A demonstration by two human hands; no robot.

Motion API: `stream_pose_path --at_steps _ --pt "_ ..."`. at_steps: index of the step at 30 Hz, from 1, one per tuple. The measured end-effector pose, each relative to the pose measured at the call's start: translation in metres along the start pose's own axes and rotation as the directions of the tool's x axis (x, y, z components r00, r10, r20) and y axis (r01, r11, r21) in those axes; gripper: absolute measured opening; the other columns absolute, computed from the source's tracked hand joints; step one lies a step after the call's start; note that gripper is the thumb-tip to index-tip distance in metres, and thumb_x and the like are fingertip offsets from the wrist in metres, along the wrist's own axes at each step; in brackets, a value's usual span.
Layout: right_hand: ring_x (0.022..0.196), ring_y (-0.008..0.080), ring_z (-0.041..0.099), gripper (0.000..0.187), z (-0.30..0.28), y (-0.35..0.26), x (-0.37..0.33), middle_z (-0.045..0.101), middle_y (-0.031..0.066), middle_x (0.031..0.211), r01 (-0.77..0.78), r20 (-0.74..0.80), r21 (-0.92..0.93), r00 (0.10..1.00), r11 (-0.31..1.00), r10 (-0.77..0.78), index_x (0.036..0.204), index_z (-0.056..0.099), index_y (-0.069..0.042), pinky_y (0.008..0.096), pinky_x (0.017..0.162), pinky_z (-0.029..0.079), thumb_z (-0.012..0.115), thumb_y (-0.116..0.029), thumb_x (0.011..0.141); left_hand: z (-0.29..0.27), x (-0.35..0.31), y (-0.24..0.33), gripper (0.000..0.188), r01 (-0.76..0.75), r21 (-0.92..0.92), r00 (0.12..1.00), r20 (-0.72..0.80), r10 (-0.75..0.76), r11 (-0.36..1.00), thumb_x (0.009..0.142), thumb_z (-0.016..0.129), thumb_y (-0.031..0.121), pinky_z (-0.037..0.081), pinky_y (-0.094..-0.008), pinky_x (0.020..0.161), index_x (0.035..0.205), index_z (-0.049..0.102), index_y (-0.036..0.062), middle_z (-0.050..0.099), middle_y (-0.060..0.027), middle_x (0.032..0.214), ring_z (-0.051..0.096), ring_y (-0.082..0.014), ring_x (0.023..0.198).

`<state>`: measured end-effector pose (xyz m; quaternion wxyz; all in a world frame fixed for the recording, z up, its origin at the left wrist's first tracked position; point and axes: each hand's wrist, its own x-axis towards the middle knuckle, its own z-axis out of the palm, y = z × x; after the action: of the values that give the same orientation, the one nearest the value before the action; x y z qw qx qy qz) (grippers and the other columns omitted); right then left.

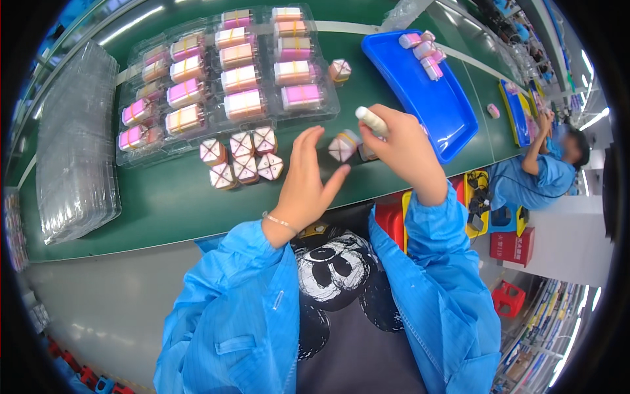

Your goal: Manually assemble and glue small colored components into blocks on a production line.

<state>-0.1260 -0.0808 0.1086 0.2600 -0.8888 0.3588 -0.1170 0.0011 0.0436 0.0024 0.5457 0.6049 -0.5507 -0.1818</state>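
Note:
My right hand [403, 141] is closed around a stubby white tube [371, 121], perhaps a marker; its exact kind does not show. Just below it a banded block [342, 146] with a dark cross on its pale end stands on the green table, and part of another block is hidden by the hand. Left of that block, my left hand [305, 180] is open, thumb and fingers apart, holding nothing. Several similar cross-marked blocks [243, 157] stand grouped to its left. Behind them, a clear plastic tray [216, 125] carries rows of pink, white and peach banded blocks.
A stack of clear trays [79, 144] occupies the left end of the green table [157, 210]. A blue tray [453, 131] with several pink-and-white blocks [426, 52] lies at the right. One block [340, 69] stands beside the clear tray. A co-worker [538, 167] sits farther right.

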Motion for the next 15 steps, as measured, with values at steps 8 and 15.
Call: stream_pose_path --at_steps 8,15 --pt "0.086 0.0315 0.065 0.028 0.02 0.012 -0.012 0.067 0.0146 0.099 0.098 -0.065 0.16 0.994 0.982 -0.089 0.108 0.065 -0.006 0.0367 0.073 0.051 0.068 -0.012 0.081 0.01 0.013 -0.024 0.05 0.107 0.002 0.98 0.171 -0.106 0.994 0.081 0.068 0.008 0.043 -0.0411 0.097 0.126 0.045 0.0015 0.05 -0.018 0.125 0.051 -0.0368 0.114" --pt "0.093 0.032 0.064 0.033 0.032 0.023 -0.024 0.067 0.0088 0.107 0.121 -0.09 -0.107 0.987 0.987 -0.13 0.11 0.065 -0.01 0.04 0.077 0.053 0.066 -0.007 0.076 0.017 0.02 0.001 0.055 -0.072 0.328 0.995 0.092 0.043 0.942 0.076 0.073 0.015 0.047 -0.0415 0.091 0.125 0.049 0.0049 0.052 -0.0151 0.127 0.055 -0.0352 0.109"
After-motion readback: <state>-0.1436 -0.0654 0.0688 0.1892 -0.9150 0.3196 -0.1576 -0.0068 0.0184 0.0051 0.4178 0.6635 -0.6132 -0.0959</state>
